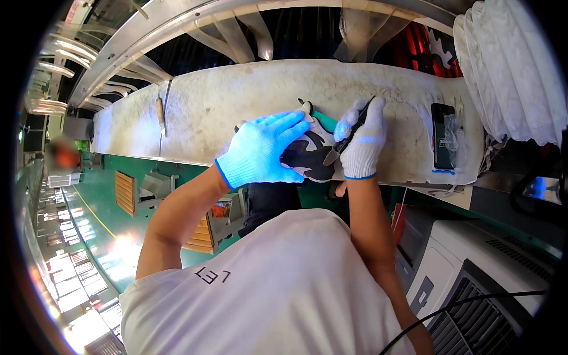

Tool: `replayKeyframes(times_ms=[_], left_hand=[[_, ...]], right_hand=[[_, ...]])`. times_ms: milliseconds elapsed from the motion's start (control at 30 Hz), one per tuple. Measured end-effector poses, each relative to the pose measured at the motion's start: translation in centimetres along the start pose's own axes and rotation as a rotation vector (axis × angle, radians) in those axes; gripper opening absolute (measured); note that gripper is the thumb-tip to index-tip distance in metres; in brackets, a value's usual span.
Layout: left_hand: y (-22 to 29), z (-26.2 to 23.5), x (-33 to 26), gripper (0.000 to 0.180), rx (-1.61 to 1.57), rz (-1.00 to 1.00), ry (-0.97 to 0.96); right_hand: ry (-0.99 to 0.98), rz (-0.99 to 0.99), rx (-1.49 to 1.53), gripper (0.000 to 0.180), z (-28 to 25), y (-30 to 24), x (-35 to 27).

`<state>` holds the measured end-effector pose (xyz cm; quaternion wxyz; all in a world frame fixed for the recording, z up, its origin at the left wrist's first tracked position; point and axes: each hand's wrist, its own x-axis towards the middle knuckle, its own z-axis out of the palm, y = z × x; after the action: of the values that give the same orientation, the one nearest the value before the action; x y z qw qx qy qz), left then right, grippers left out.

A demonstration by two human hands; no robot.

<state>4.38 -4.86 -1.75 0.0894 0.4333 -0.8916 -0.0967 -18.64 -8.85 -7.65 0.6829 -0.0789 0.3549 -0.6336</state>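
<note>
A grey, black and green shoe upper [318, 142] lies on the pale, stained worktop [207, 106] in front of me. My left hand [260, 148], in a white knit glove lit blue, rests across its left side with the fingers stretched out and the thumb apart. My right hand [365, 136], in a matching glove, is closed at the upper's right side. A slim dark item [360, 121] shows between its thumb and fingers, its narrow tip pointing away from me. Whether this item is separate from the upper, I cannot make out. The left hand hides part of the upper.
A wooden-handled tool [161, 117] lies far left on the worktop. At right are a dark flat rectangular item [442, 133] and crumpled clear plastic [455, 136]. A white ribbed duct [506, 71] hangs at upper right. Clear curtain strips [228, 38] line the far side. A machine [449, 260] stands lower right.
</note>
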Motion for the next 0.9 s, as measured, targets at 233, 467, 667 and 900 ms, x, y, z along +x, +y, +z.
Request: replayKeyframes(times_ms=[233,467,667,900], left_hand=[[0.3,0.0,0.0,0.1,0.001,-0.023,-0.032],[0.2,0.0,0.1,0.106,0.049,0.025,0.024],[-0.2,0.5,0.0,0.105,0.01,0.022,0.024],[-0.1,-0.1,0.0,0.101,-0.018,-0.004,-0.003]], right_hand=[[-0.153,0.35,0.371,0.049,0.7,0.9,-1.8],[0.223,-0.078,-0.043,0.036,2.6,0.4,0.9],[0.141,-0.126,-0.077,0.039,3.2,1.6,0.5],[-0.007,-0.102,-0.186,0.041,4.9,2.6,1.0]])
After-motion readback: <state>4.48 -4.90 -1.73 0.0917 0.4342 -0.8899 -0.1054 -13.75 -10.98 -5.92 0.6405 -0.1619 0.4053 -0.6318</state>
